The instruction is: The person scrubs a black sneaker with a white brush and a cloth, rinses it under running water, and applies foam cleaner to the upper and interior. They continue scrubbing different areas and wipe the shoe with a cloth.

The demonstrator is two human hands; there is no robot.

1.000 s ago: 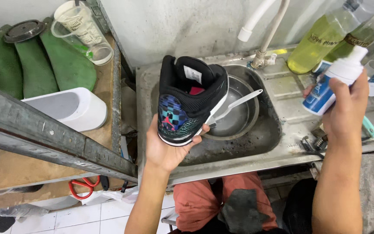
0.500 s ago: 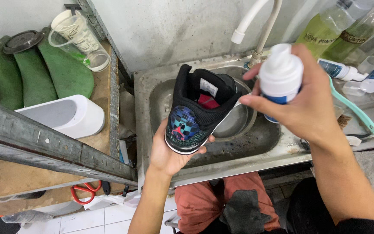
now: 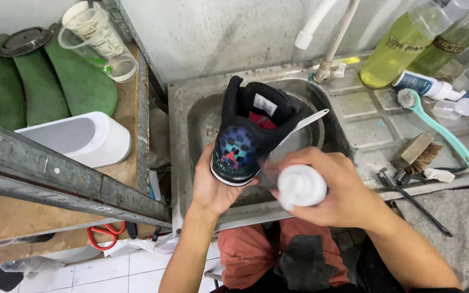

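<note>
Left hand (image 3: 213,187) grips black sneaker (image 3: 251,133) heel over steel sink (image 3: 191,116); right hand (image 3: 335,190) holds white pump bottle (image 3: 301,186) beside sneaker.

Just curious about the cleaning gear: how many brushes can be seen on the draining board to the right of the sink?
3: a teal long-handled brush, a wooden-backed brush beside it, and a small dark brush near the front edge. Others may lie out of frame.

White label (image 3: 265,104) inside shoe; yellow-labelled bottles (image 3: 403,43) right.
</note>
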